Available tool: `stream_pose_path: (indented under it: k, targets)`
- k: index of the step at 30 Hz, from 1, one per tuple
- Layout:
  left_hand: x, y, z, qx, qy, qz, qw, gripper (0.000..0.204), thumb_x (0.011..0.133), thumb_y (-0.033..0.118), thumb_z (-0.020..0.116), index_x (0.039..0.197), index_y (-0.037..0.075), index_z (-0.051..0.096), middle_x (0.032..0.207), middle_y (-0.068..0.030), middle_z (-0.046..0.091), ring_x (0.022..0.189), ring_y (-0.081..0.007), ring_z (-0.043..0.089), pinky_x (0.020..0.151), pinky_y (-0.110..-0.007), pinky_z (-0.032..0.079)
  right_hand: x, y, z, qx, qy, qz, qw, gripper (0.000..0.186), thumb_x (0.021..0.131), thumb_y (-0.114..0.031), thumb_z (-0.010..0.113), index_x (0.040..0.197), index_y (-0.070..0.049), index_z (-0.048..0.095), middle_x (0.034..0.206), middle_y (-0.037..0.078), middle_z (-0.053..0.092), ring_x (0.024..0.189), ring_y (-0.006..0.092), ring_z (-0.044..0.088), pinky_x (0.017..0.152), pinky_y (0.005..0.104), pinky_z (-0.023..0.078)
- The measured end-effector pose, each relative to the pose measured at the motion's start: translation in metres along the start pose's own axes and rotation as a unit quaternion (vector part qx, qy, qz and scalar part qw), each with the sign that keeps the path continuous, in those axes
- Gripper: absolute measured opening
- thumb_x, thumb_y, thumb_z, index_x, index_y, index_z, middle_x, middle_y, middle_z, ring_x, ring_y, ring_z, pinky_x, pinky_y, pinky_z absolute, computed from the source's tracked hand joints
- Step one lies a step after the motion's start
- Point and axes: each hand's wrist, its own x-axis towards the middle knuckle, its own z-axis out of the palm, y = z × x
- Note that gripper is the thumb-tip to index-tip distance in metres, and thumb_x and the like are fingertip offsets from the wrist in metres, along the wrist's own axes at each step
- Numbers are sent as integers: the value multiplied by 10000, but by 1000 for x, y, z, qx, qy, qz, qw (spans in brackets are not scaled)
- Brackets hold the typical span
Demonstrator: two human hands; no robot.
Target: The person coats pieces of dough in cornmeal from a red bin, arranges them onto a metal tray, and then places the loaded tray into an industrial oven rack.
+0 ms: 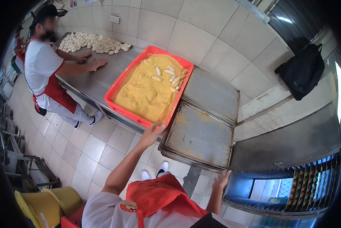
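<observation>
A red plastic crate (pixel 113 85) holds a bed of yellow crumbs (pixel 138 97). Several pale, oval dough pieces (pixel 172 78) lie on the crumbs at the far right, some of them coated. At the crate's near corner, my left hand (pixel 152 135) is closed on the rim. My right hand (pixel 220 181) is empty, its fingers stretched out beside the near right corner of the stacked baking trays. Those metal baking trays (pixel 199 135) sit right of the crate, their surfaces stained. Behind them lies another flat tray (pixel 210 91).
A co-worker (pixel 45 64) stands at the left with both hands on the steel table (pixel 102 79), near a heap of dough balls (pixel 90 42). A metal tray rack (pixel 284 186) stands at my right. Yellow buckets (pixel 45 203) are at lower left; a black bag (pixel 301 72) hangs at right.
</observation>
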Motion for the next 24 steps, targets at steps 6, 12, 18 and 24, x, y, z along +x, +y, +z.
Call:
stream_pose_path:
  k: [6, 12, 18, 24]
  targets:
    - [32, 22, 1, -137, 68, 71, 986, 632, 988, 450, 506, 1339, -76, 494, 1364, -205, 537, 1298, -256, 477, 1098, -355, 336, -83, -14, 189, 351, -365, 229, 831, 867, 897, -709, 421, 1477, -70, 335, 1514, 212, 325, 1396, 332, 319, 1152, 463, 249]
    - [73, 55, -33, 114, 16, 224, 968, 612, 944, 416, 568, 1338, -47, 496, 1408, -277, 461, 1351, -374, 413, 1118, -407, 317, -58, -17, 349, 305, -506, 255, 766, 800, 910, -689, 423, 1435, -85, 404, 1445, 206, 432, 1319, 324, 427, 1128, 463, 292]
    - [134, -39, -203, 374, 124, -5, 919, 894, 772, 548, 724, 1389, -34, 439, 1420, -307, 418, 1323, -427, 412, 1099, -462, 348, -83, 61, 460, 28, -387, 317, 865, 708, 919, -433, 609, 1468, -80, 335, 1459, 183, 415, 1335, 319, 405, 1120, 436, 313]
    - [207, -79, -226, 479, -38, -206, 852, 902, 716, 386, 752, 1441, 9, 373, 1436, -265, 410, 1283, -464, 426, 995, -586, 397, -104, 83, 525, 96, -250, 368, 891, 733, 882, -403, 660, 1468, -123, 321, 1505, 101, 344, 1357, 351, 344, 1126, 493, 269]
